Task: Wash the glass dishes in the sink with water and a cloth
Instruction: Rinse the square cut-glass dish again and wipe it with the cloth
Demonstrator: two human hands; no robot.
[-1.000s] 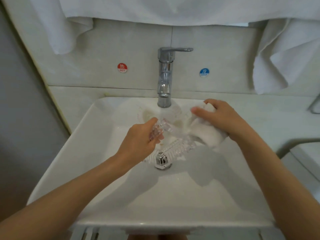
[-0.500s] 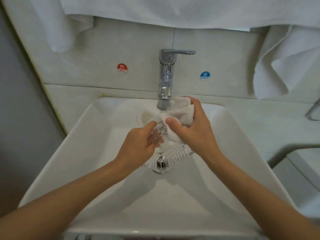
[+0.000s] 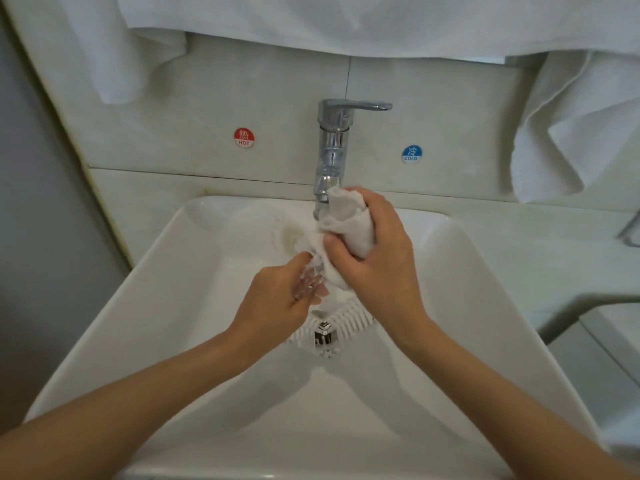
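Observation:
My left hand (image 3: 277,299) grips a small clear cut-glass dish (image 3: 308,289) over the middle of the white sink (image 3: 166,306). My right hand (image 3: 377,258) holds a bunched white cloth (image 3: 349,223) and presses its lower end against the glass. Both sit just under the chrome tap (image 3: 332,147). A second ribbed glass dish (image 3: 349,315) lies in the basin around the chrome drain plug (image 3: 322,336), partly hidden by my hands. I cannot tell whether water is running.
White towels (image 3: 571,126) hang above and at the right of the tiled wall. A red HOT sticker (image 3: 243,137) and a blue COLD sticker (image 3: 411,154) flank the tap. A pale counter (image 3: 519,244) runs right of the sink.
My right hand has moved left with the cloth, from the basin's right side to the glass in my left hand. The cloth now stands bunched upright against the tap spout.

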